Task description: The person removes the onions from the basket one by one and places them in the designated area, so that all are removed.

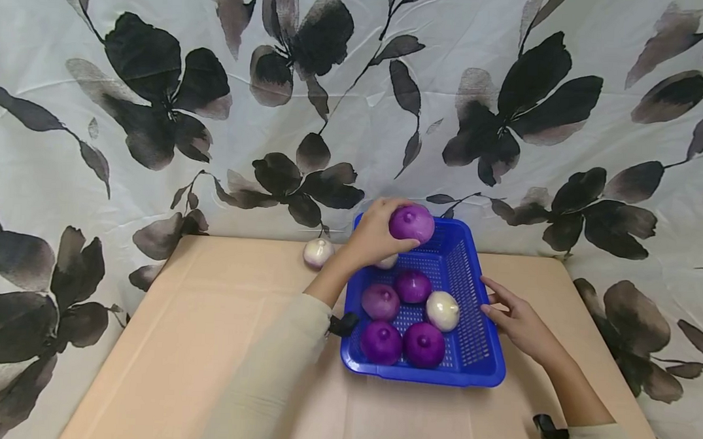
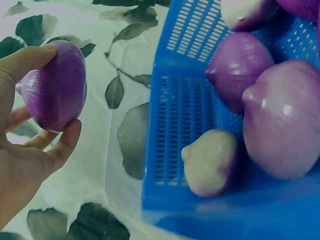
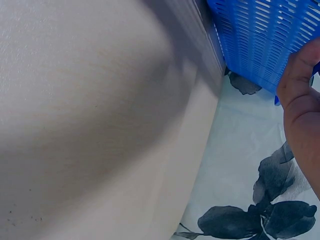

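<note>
My left hand (image 1: 380,234) grips a purple onion (image 1: 412,223) above the far part of a blue plastic basket (image 1: 481,356). In the left wrist view, thumb and fingers wrap around that onion (image 2: 57,87), away from the basket's wall. Several purple onions (image 1: 424,345) and a white onion (image 1: 442,311) lie inside the basket. Another pale onion (image 1: 387,261) there is partly hidden by my left hand. At the right side, my right hand (image 1: 520,325) holds the basket by its rim. In the right wrist view, part of this hand (image 3: 300,85) overlaps the slotted wall.
A whitish-purple onion (image 1: 318,253) sits at the table's far edge, beside my left forearm. The light wooden table (image 1: 204,344) ends at a floral cloth (image 1: 391,116) hanging behind it. Dark straps sit on both wrists.
</note>
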### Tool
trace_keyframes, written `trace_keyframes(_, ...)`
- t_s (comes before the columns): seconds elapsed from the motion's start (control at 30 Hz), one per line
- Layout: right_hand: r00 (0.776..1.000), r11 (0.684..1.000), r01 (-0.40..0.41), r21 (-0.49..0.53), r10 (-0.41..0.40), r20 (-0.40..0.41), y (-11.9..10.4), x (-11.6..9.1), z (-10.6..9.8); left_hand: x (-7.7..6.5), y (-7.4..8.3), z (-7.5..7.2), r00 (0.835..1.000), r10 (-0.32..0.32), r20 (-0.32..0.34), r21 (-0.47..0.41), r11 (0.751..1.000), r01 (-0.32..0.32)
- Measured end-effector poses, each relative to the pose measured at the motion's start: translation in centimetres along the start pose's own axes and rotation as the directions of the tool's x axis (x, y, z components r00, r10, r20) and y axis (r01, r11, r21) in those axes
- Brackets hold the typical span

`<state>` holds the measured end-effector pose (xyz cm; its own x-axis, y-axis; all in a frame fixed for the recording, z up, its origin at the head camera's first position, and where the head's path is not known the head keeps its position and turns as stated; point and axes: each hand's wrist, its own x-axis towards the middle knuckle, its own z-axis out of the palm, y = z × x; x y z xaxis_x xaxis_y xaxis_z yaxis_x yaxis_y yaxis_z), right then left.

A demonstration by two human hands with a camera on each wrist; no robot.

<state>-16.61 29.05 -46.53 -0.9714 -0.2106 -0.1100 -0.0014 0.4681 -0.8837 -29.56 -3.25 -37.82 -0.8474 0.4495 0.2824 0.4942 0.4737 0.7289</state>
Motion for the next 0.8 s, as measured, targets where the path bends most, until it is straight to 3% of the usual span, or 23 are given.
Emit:
trace_keyframes(0.27,1.000,1.000,-0.011,-0.022,0.010,-0.018,-0.3,-0.2,0.2,-2.1,-1.2,-2.8,0.998,-0.005,-0.061,-0.055,0.999,0.001)
trace_keyframes(0.4,1.000,0.999,-0.021,-0.026,0.020,-0.021,-0.3,-0.4,0.4,-3.5,-2.2,-4.1,0.994,-0.011,-0.105,-0.038,0.999,0.007)
trace_keyframes(0.8,1.000,1.000,-0.006,-0.022,0.006,-0.019,-0.5,-1.0,0.7,-7.4,-6.1,-7.6,0.970,-0.129,-0.208,-0.047,0.991,0.121)
